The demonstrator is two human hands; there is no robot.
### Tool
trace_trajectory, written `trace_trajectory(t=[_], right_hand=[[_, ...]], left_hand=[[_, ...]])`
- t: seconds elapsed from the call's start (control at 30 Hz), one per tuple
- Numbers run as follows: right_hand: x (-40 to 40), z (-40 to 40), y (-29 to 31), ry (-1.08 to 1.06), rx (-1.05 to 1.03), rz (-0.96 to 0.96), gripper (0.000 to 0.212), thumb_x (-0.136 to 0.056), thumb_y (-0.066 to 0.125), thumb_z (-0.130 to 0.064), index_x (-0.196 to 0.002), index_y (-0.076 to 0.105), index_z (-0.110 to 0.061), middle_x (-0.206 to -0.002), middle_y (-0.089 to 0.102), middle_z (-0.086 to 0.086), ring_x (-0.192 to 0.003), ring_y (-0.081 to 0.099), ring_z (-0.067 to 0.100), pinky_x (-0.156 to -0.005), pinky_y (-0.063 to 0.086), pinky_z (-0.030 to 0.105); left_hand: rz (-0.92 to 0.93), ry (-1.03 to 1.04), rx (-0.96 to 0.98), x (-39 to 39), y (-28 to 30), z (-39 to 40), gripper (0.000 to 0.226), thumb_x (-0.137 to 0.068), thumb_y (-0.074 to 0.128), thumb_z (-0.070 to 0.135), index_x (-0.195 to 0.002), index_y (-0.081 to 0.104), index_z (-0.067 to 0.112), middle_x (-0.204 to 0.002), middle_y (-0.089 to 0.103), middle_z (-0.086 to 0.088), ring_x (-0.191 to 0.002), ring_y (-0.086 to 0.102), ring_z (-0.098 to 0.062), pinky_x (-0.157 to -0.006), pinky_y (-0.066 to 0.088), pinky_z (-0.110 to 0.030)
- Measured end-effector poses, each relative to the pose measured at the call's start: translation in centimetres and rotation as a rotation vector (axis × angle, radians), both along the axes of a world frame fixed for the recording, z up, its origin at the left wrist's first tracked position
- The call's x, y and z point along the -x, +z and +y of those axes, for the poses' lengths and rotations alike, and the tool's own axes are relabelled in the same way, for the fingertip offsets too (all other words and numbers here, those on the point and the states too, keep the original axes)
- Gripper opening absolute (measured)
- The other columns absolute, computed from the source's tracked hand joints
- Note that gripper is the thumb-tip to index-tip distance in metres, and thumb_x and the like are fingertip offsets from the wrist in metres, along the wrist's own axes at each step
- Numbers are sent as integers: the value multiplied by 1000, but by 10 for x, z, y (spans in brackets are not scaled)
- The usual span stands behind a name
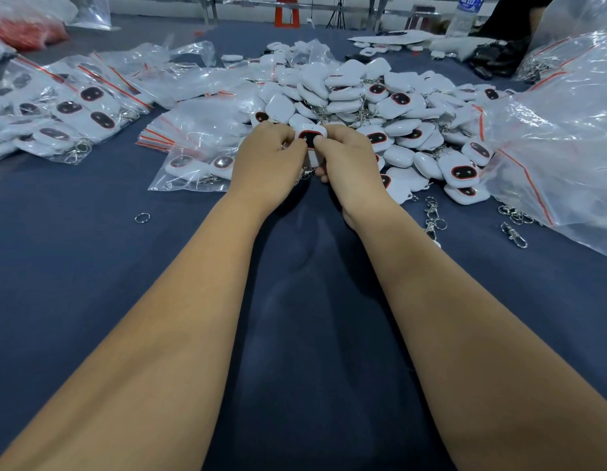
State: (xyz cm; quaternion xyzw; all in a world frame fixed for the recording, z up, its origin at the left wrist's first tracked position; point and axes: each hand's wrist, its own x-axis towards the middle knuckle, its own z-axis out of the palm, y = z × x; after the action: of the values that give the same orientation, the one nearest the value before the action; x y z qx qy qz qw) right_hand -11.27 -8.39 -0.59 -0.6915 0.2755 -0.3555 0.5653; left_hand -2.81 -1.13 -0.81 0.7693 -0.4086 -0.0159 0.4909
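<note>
A small white keychain gadget (311,134) with a dark, red-rimmed oval face sits between both my hands at the middle of the table. My left hand (266,163) pinches its left side with curled fingers. My right hand (348,161) grips its right side, thumb on the face. A metal clasp (307,173) hangs under it, mostly hidden by my hands. Behind them lies a big pile of the same white gadgets (380,96).
Clear zip bags with gadgets inside (70,113) lie at the left, another bag (196,168) just left of my hands. Large plastic bags (560,130) crowd the right. Loose metal clasps (434,215) and a ring (142,217) lie on the blue cloth (91,266).
</note>
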Motion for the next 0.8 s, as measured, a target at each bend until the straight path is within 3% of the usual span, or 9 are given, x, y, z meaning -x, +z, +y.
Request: trace_trajectory(t=[0.07, 0.17, 0.3, 0.5, 0.57, 0.67, 0.8], right_hand=[[1, 0, 1, -4, 9, 13, 23, -98, 46, -6, -90, 65, -16, -68, 60, -9, -50, 51, -7, -54, 40, 11], [0, 0, 0, -14, 56, 83, 23, -99, 44, -11, -103, 67, -8, -77, 57, -6, -64, 49, 2, -66, 40, 21], [-1, 0, 1, -32, 81, 114, 22, -99, 45, -12, -100, 67, -6, -89, 66, 7, -80, 54, 14, -76, 46, 32], [-2, 0, -1, -50, 111, 130, 21, -100, 47, -15, -88, 63, -9, -82, 62, 6, -77, 51, 14, -70, 42, 30], [-2, 0, -1, -52, 108, 122, 21, -99, 48, -15, -96, 67, -6, -90, 68, 11, -80, 55, 15, -75, 46, 32], [-2, 0, -1, -33, 101, 112, 22, -99, 49, -16, -107, 68, -10, -89, 69, 0, -82, 60, 12, -78, 48, 30], [-1, -1, -2, -7, 99, 90, 20, -98, 49, -13, -105, 68, -13, -82, 66, -6, -76, 59, 6, -72, 46, 22]], left_hand=[[13, -9, 5, -1, 0, 0, 32, -92, 48, 21, -78, 57, -7, -75, 53, -11, -72, 46, -19, -64, 36, -33], [38, -8, 20, -1, -1, 0, 32, -91, 50, 24, -78, 59, -3, -74, 53, -7, -72, 47, -19, -64, 36, -32], [86, -12, 38, 0, 0, 1, 25, -89, 52, 27, -76, 65, 9, -75, 54, 2, -68, 50, -17, -65, 39, -33], [102, -15, 27, 3, 2, 3, 30, -82, 50, 32, -78, 63, 6, -79, 55, -1, -68, 50, -20, -66, 44, -37], [100, -6, 22, 2, 1, 3, 26, -85, 50, 31, -74, 62, 10, -77, 56, 1, -67, 51, -18, -65, 43, -35], [85, 11, 18, 2, 2, 2, 25, -91, 51, 27, -70, 58, 15, -73, 54, 4, -68, 51, -16, -65, 43, -33], [88, 12, 21, 3, 3, 3, 26, -92, 51, 25, -86, 63, 3, -82, 58, -5, -76, 53, -22, -74, 49, -45]])
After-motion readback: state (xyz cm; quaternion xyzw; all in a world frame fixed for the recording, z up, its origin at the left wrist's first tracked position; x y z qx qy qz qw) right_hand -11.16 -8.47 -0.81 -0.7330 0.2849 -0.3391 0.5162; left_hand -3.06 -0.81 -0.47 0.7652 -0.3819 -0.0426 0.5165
